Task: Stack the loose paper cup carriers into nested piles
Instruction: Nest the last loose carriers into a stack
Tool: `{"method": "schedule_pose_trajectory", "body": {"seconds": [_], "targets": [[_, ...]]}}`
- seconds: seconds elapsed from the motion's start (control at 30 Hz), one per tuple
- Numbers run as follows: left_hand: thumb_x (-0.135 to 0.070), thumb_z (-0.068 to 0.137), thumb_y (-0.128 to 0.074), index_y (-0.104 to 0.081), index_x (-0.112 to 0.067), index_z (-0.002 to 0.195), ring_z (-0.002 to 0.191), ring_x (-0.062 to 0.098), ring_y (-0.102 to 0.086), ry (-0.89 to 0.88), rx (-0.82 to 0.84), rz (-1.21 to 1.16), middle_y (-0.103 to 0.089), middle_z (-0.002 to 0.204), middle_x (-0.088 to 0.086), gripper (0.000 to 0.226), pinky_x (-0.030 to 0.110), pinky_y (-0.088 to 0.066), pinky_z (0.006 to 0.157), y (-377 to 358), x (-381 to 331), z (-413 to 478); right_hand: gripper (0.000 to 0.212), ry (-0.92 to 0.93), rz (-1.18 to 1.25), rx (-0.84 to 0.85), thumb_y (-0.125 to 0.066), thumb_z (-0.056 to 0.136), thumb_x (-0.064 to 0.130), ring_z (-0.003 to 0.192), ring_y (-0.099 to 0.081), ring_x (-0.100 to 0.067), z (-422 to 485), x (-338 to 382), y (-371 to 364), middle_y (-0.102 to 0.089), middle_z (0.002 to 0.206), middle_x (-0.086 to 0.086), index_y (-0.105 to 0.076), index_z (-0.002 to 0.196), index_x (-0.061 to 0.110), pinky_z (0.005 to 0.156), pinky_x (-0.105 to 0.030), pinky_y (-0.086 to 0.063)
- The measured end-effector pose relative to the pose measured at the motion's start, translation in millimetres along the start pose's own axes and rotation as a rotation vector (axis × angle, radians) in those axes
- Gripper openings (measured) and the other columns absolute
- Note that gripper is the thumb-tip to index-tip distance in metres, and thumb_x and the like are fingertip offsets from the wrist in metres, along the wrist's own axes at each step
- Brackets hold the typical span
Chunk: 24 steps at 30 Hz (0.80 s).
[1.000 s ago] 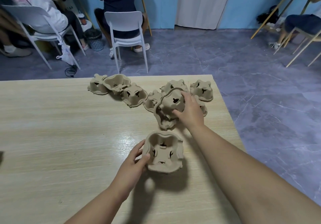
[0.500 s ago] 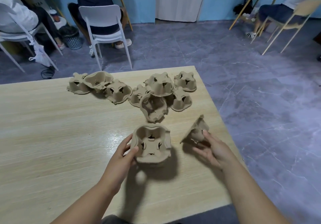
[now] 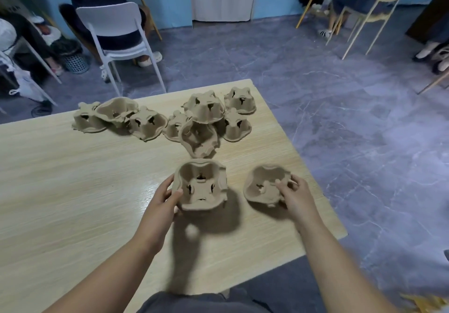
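Observation:
Brown pulp cup carriers lie on a light wooden table (image 3: 60, 191). My left hand (image 3: 161, 199) grips the left rim of an open-side-up carrier stack (image 3: 200, 187) near the table's front. To its right, my right hand (image 3: 292, 194) pinches the rim of a single carrier (image 3: 261, 186), hollow side up and tilted, close to the table's right edge. Behind them a loose heap of several carriers (image 3: 204, 115) lies jumbled, some upside down, and a smaller group (image 3: 116, 118) sits further left.
The table's right edge (image 3: 313, 167) runs close past my right hand, with grey floor beyond. A white chair (image 3: 116, 35) with a seated person stands behind the far edge. More chairs and people sit at the back left and back right.
My right hand took a carrier from the heap, drew it toward me and turned it hollow side up beside the stack. My left hand has kept its hold on the stack.

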<state>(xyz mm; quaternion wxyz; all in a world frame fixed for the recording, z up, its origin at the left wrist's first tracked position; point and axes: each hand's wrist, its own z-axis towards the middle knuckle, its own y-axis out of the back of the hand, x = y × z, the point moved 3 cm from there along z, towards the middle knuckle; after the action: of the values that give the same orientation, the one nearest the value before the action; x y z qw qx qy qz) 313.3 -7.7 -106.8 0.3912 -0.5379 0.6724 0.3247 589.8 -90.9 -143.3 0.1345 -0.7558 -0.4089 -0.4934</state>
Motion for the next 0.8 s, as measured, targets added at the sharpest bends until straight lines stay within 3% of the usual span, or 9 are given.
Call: {"method": "schedule_pose_trajectory", "body": {"seconds": [0.07, 0.13, 0.3, 0.4, 0.47, 0.53, 0.63, 0.8], "targets": [[-0.015, 0.1, -0.046, -0.053, -0.04, 0.122, 0.093, 0.014, -0.062, -0.001, 0.003, 0.002, -0.064, 0.12, 0.003, 0.034, 0.028, -0.048, 0.073, -1.0, -1.8, -1.1, 0.03, 0.022, -0.035, -0.048, -0.058, 0.092, 0.027, 0.098, -0.06, -0.021, 0.2, -0.8, -0.2, -0.063, 0.114, -0.007, -0.052, 0.118, 0.016, 0.08, -0.035, -0.049], [-0.015, 0.1, -0.045, -0.053, -0.041, 0.12, 0.092, 0.014, -0.062, 0.001, 0.005, 0.006, -0.064, 0.119, 0.002, 0.034, 0.028, -0.049, 0.074, -1.7, -2.8, -2.3, 0.024, 0.012, 0.016, -0.058, -0.05, 0.096, 0.024, 0.094, -0.06, -0.023, -0.4, 1.1, -1.1, -0.064, 0.108, -0.01, -0.056, 0.116, 0.01, 0.075, -0.032, -0.048], [-0.017, 0.101, -0.043, -0.053, -0.043, 0.116, 0.094, 0.013, -0.062, 0.017, 0.004, 0.032, -0.065, 0.115, -0.002, 0.032, 0.034, -0.049, 0.086, -3.1, -5.1, -3.9, 0.015, -0.02, 0.278, 0.007, -0.05, 0.097, 0.015, 0.089, -0.062, -0.028, -14.4, 31.4, -15.9, -0.065, 0.102, -0.02, -0.059, 0.102, 0.004, 0.085, -0.044, -0.049], [-0.027, 0.102, -0.041, -0.054, -0.041, 0.122, 0.102, 0.013, -0.061, 0.03, -0.002, 0.036, -0.064, 0.117, -0.008, 0.028, 0.035, -0.05, 0.086, -3.9, -7.1, -4.5, 0.012, -0.013, 0.347, 0.137, -0.049, 0.096, 0.01, 0.076, -0.065, -0.026, -30.4, 54.6, -39.3, -0.067, 0.086, -0.018, -0.058, 0.088, 0.007, 0.082, -0.046, -0.051], [-0.036, 0.102, -0.036, -0.058, -0.041, 0.118, 0.107, 0.011, -0.059, 0.021, 0.009, 0.037, -0.063, 0.117, -0.013, 0.028, 0.033, -0.049, 0.083, -4.4, -10.2, -6.6, 0.012, 0.003, 0.326, 0.228, -0.05, 0.095, 0.009, 0.073, -0.065, -0.025, -42.0, 65.1, -56.6, -0.068, 0.08, -0.015, -0.06, 0.089, 0.006, 0.075, -0.04, -0.051], [-0.039, 0.103, -0.031, -0.062, -0.04, 0.109, 0.101, 0.006, -0.06, 0.016, 0.01, 0.022, -0.065, 0.107, -0.017, 0.032, 0.029, -0.047, 0.077, -5.1, -14.4, -9.3, 0.015, 0.064, 0.223, 0.273, -0.055, 0.093, 0.014, 0.074, -0.062, -0.022, -49.0, 69.1, -70.6, -0.068, 0.079, -0.011, -0.065, 0.082, 0.01, 0.072, -0.037, -0.048], [-0.038, 0.104, -0.027, -0.063, -0.036, 0.097, 0.091, 0.004, -0.06, 0.039, 0.002, -0.027, -0.065, 0.095, -0.019, 0.037, 0.026, -0.046, 0.071, -4.3, -17.2, -11.1, 0.018, 0.14, 0.05, 0.311, -0.062, 0.088, 0.021, 0.075, -0.06, -0.02, -54.6, 69.6, -84.3, -0.071, 0.077, -0.009, -0.07, 0.073, 0.015, 0.074, -0.042, -0.049], [-0.045, 0.102, -0.028, -0.062, -0.033, 0.108, 0.105, 0.011, -0.06, 0.064, 0.011, -0.067, -0.064, 0.112, -0.011, 0.036, 0.032, -0.048, 0.081, 0.5, -15.4, -9.9, 0.009, 0.185, -0.017, 0.324, -0.07, 0.078, 0.006, 0.068, -0.062, -0.017, -54.9, 67.8, -86.8, -0.066, 0.069, -0.003, -0.066, 0.079, 0.015, 0.066, -0.038, -0.053]]}}
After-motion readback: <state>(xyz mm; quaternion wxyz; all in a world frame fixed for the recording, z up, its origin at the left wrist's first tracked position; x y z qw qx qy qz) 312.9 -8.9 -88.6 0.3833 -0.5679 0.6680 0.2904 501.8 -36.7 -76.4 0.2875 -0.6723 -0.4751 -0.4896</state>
